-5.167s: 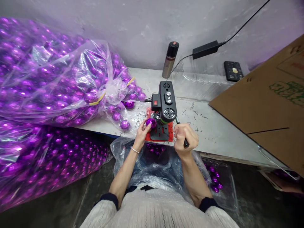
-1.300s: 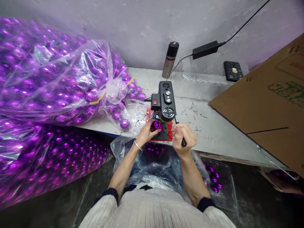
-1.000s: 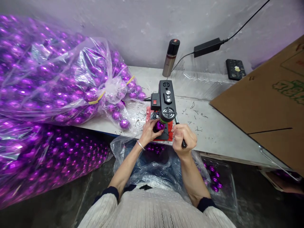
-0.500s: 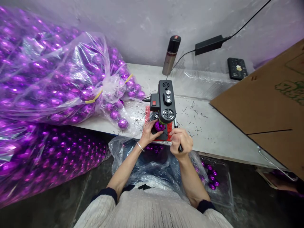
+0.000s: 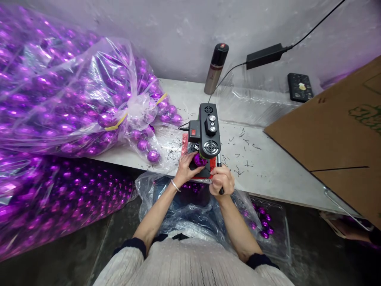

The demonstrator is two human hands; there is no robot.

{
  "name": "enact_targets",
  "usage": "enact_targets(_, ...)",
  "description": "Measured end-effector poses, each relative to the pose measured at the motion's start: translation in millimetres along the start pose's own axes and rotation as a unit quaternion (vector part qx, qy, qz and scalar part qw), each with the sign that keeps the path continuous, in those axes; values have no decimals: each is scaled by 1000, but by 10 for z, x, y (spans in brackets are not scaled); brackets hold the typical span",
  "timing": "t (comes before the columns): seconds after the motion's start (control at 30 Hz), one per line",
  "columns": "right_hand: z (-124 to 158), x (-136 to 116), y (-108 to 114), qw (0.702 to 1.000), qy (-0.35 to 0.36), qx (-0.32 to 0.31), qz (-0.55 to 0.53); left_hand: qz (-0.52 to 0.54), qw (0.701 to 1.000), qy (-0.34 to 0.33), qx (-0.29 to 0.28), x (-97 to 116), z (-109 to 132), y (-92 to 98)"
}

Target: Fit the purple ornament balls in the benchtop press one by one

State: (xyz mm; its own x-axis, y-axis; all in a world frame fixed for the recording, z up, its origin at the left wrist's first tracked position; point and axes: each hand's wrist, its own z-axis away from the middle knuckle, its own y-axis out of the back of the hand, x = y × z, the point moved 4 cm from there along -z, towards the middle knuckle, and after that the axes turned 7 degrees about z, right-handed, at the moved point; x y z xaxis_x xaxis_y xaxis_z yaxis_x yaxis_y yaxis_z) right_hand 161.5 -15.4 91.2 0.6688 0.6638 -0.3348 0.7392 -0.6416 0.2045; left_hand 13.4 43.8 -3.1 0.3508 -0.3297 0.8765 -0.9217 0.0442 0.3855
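Under the head of a small black bench drill press (image 5: 209, 129), my left hand (image 5: 187, 169) grips a shiny purple ball (image 5: 200, 160) between thumb and fingers. The ball rests over the machine's dark base, which stands on a red mat (image 5: 184, 140). Fingers wrapped round it, my right hand (image 5: 222, 180) holds the lever handle (image 5: 221, 191) at the machine's right side. The machine head hides the top of the ball and whatever touches it there.
Large clear bags of purple balls (image 5: 59, 91) fill the left. Dark shavings (image 5: 244, 143) litter the white table (image 5: 279, 167). Behind stand a spray can (image 5: 216, 69), a power adapter (image 5: 266, 56) and a black box-like item (image 5: 300, 87). A cardboard box (image 5: 333, 135) is at right; more balls (image 5: 264, 224) lie below.
My right hand has moved slightly left and inward with the lever handle. My left hand stays on the ball. The machine head appears slightly lower in view.
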Motion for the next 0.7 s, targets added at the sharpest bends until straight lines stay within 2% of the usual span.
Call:
enact_targets(0.4, 109, 63, -29, 1000, 5, 3, -14, 1, 1000, 1, 4, -28, -10, 0)
enact_targets(0.57, 119, 53, -82, 999, 35, -11, 5, 12, 1000, 5, 5, -25, -6, -5)
enact_targets(0.7, -49, -7, -19, 1000, -25, 17, -6, 22, 1000, -4, 8, -41, -17, -11)
